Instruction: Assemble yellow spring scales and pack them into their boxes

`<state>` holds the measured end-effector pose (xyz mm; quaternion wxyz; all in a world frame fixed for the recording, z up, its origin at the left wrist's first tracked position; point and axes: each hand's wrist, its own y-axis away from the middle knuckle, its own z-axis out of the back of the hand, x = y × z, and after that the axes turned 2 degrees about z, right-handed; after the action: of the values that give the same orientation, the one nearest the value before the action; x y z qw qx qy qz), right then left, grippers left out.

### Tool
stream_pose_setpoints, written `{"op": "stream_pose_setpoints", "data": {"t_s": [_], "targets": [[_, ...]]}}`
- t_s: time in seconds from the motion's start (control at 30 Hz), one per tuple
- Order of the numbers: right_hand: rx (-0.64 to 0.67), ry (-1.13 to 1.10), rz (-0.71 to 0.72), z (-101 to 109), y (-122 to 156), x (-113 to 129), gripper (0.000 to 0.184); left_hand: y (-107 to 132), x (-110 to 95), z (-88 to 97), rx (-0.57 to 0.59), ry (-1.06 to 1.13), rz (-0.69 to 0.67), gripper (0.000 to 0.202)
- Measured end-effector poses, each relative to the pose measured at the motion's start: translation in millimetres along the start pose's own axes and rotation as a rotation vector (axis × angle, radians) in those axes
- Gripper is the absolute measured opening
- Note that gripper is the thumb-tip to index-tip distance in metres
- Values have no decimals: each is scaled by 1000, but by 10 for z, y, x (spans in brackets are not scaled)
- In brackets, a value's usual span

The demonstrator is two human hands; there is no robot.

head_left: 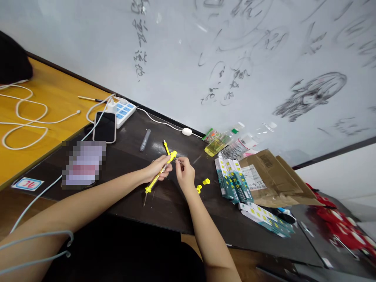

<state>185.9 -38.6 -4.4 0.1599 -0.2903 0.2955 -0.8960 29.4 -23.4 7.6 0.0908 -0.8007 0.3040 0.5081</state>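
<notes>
My left hand is closed around a long yellow compass-like tool held slanted over the dark table. My right hand pinches a thin metal piece at the tool's upper end, fingers pressed together. Two small yellow parts lie on the table just right of my right hand. Another yellow stick lies beyond the hands, near a clear tube.
A phone and a white power strip sit at the back left, with white cables on the orange table. Green-and-white boxes, a cardboard package and plastic bags lie at right. A whiteboard wall stands behind.
</notes>
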Motion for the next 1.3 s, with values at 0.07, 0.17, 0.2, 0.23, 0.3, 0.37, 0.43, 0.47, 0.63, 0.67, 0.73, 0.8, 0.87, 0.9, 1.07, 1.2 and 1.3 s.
{"op": "stream_pose_setpoints", "data": {"t_s": [0.07,0.17,0.2,0.23,0.3,0.37,0.43,0.47,0.63,0.67,0.73,0.8,0.87,0.9,1.07,1.2,1.3], "targets": [[8,33,31,8,-2,7,23,-5,23,-3,-23,-40,-40,33],[2,91,81,8,-6,24,24,-10,47,-5,-67,-126,-82,32],[-1,114,96,3,-7,28,24,-12,53,-3,-84,-157,-91,31],[-2,135,109,-6,-6,31,25,-15,61,0,-102,-190,-100,31],[-1,168,129,-32,0,28,26,-27,79,12,-128,-260,-114,30],[-1,189,137,-65,11,16,27,-44,101,29,-142,-324,-117,29],[-4,200,140,-94,23,1,26,-60,119,43,-150,-378,-119,27],[-6,203,140,-106,28,-5,26,-64,125,47,-153,-400,-118,26],[-9,205,122,-125,33,12,25,-47,114,35,-190,-484,-111,23],[-8,209,117,-124,32,21,25,-39,107,29,-191,-489,-112,23],[-8,222,111,-125,30,38,26,-22,91,18,-184,-496,-110,23],[-9,243,108,-128,28,54,27,-5,71,5,-178,-503,-99,23],[-1,272,113,-128,22,73,27,13,47,-7,-167,-489,-80,23],[6,288,121,-126,17,85,27,20,36,-13,-158,-473,-72,23],[93,325,157,-98,-15,176,19,15,33,3,-181,-438,-53,36],[145,147,62,-95,-28,210,13,-38,60,46,-157,-341,-12,43],[79,-95,-33,-111,-40,197,5,-52,42,50,-111,-244,12,44]]}}
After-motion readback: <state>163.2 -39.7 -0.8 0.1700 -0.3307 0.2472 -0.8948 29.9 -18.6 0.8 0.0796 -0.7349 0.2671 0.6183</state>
